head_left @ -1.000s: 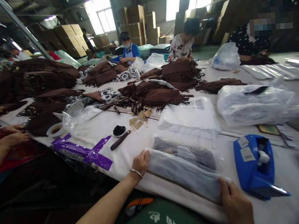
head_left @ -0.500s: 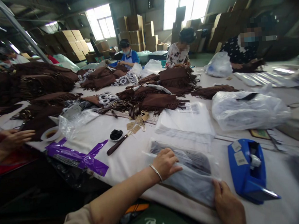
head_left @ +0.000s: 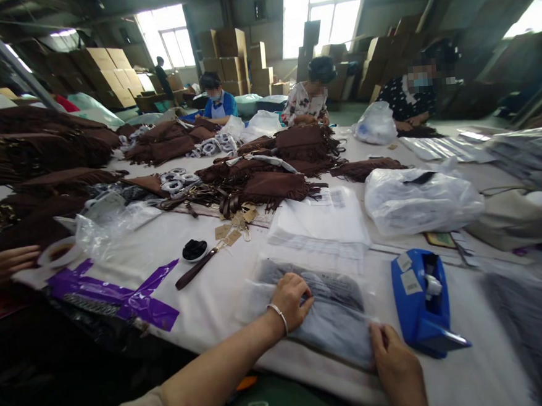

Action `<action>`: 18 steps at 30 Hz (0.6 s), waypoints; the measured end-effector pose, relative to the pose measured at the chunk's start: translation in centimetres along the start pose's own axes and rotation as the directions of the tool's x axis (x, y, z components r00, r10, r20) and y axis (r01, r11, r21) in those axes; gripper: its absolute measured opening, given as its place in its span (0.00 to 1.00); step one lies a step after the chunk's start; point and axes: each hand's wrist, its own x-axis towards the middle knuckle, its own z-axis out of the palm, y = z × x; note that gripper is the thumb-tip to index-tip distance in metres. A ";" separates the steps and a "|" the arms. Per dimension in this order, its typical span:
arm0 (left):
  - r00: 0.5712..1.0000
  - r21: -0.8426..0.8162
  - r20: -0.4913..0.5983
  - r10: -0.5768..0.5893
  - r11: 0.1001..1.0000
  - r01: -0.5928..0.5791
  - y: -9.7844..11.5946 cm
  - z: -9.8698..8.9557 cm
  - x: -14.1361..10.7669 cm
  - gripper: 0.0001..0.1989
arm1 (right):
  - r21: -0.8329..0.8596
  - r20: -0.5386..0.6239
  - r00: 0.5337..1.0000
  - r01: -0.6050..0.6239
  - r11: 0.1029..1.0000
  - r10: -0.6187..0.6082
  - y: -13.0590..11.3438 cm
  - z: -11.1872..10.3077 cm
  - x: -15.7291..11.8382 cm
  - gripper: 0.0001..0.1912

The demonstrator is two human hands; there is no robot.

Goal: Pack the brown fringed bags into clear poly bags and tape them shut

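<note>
**Clear bag [head_left: 337, 322] under both hands, near side of table [head_left: 213, 306]**

Right hand [head_left: 398, 361] pinches the bag's right edge between thumb and fingers. Left hand [head_left: 291, 300], apart from it, lies curled on top; cannot tell whether it grips the film. Bag lies flat, dark contents showing through. Judgement: film should smooth best under light, even pressure from the middle outward, right edge held taut against creasing. Just right: blue tape dispenser [head_left: 420, 304]. Farther: white plastic stack [head_left: 319, 224], then brown fringed pieces [head_left: 272, 187].
</note>
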 end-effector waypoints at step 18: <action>1.000 0.043 0.005 0.012 0.999 -0.012 -0.4 0.1 0.1 0.04 | 0.423 -0.408 0.884 -0.036 0.905 0.226 3.4 -9.1 2.2 0.26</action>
